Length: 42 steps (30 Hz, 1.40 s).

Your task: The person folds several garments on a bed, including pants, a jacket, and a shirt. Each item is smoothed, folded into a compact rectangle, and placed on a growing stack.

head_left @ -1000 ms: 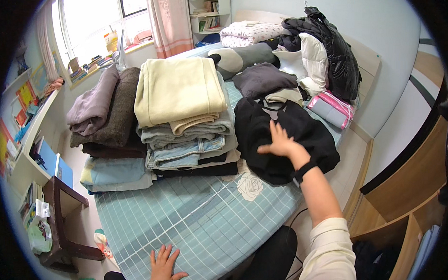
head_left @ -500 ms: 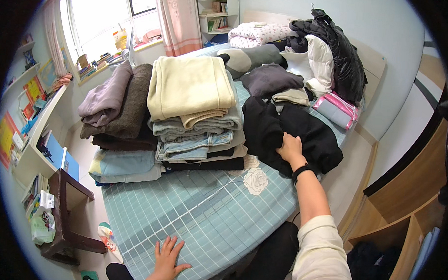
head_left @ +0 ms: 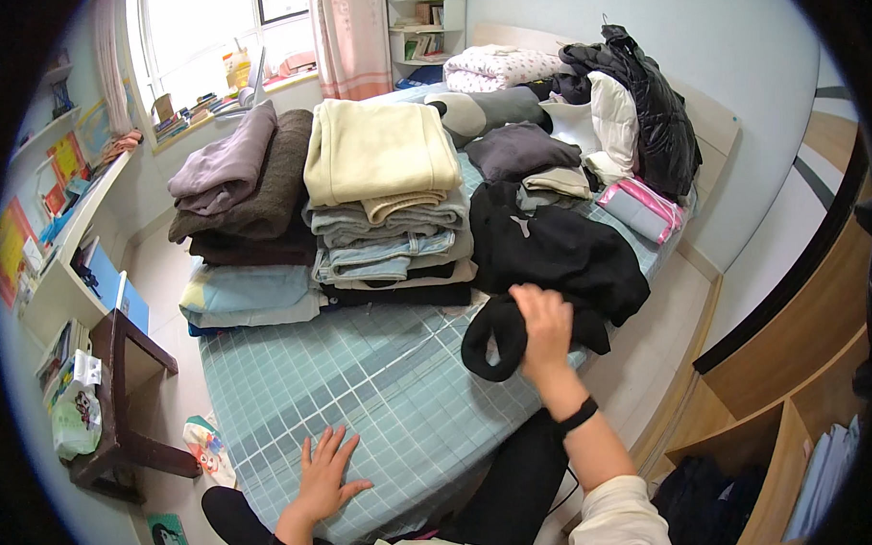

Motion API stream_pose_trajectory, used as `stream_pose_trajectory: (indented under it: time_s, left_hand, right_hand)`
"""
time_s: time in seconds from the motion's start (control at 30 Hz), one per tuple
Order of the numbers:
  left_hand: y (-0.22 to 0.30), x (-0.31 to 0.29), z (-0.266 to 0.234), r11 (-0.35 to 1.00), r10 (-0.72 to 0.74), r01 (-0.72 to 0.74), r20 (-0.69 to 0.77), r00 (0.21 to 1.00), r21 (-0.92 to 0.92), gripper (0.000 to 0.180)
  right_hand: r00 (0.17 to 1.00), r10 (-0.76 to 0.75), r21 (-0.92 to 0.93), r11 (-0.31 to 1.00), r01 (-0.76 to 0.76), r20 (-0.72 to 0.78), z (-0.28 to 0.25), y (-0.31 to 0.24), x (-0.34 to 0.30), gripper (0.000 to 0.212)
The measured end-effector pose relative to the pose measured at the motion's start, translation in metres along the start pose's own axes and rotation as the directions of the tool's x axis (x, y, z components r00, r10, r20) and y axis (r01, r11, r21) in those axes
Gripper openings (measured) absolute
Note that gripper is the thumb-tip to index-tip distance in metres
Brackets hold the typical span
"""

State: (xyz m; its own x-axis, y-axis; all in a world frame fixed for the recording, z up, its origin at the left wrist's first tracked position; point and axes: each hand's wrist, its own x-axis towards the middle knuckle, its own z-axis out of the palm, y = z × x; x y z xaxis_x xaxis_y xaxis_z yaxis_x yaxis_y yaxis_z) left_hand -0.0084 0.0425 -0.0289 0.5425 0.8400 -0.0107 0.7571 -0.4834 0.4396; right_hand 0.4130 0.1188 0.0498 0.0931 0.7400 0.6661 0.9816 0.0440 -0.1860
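Observation:
My right hand (head_left: 547, 334) has its fingers closed on a piece of a black garment (head_left: 562, 253) at the bed's right side. The gripped piece forms a round loop on the near side of the bulk, with bedsheet showing through its opening. My left hand (head_left: 325, 478) lies flat with fingers spread on the blue-green checked bedsheet (head_left: 403, 396), near the front edge. Left of the black garment rises a stack of folded clothes, topped by a cream garment (head_left: 382, 155) with jeans (head_left: 384, 261) lower down. Beside it, a lilac garment (head_left: 224, 164) and a brown one (head_left: 284, 176) top another pile.
Behind the black garment lie a dark grey garment (head_left: 522, 152), a pink-edged package (head_left: 640, 210) and a black puffer jacket (head_left: 644, 97). A dark wooden stool (head_left: 115, 377) stands left of the bed. An open wooden cabinet (head_left: 775, 467) is at the right.
My right hand has moved nearer, drawing a looped piece of the black garment toward me and over the bedsheet. My left hand stays flat. The view has shifted slightly.

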Motion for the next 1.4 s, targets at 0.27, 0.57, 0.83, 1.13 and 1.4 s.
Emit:
stream_pose_trajectory:
  time_s: [0.27,0.57,0.83,1.13,1.4]
  left_hand:
    - [0.008,-0.010,-0.002,-0.134,0.121,0.177,0.161,0.979,-0.975,0.092]
    - [-0.013,-0.053,-0.038,0.409,-0.377,-0.059,-0.227,0.898,-0.911,0.043]
    - [-0.080,-0.121,-0.115,0.372,-0.594,-0.489,-0.607,0.528,-0.789,0.036]
    - [-0.120,-0.088,-0.103,0.825,-0.523,0.519,-0.651,0.550,-0.224,0.047]
    - [0.019,-0.055,-0.059,0.993,0.116,-0.106,-0.232,0.966,0.055,0.094]
  right_hand:
    - [0.908,-0.222,0.926,0.214,-0.310,0.355,-0.044,-0.193,-0.093,0.053]
    - [0.702,-0.635,0.926,0.059,-0.372,0.322,-0.057,-0.215,-0.148,0.058]
    - [0.769,0.385,0.763,0.210,-0.612,0.511,-0.044,-0.109,-0.159,0.027]
    - [0.870,0.219,0.216,0.915,-0.340,0.441,-0.002,-0.054,-0.146,0.079]
    - [0.796,-0.172,0.701,0.603,-0.381,0.581,-0.004,-0.139,-0.117,0.014]
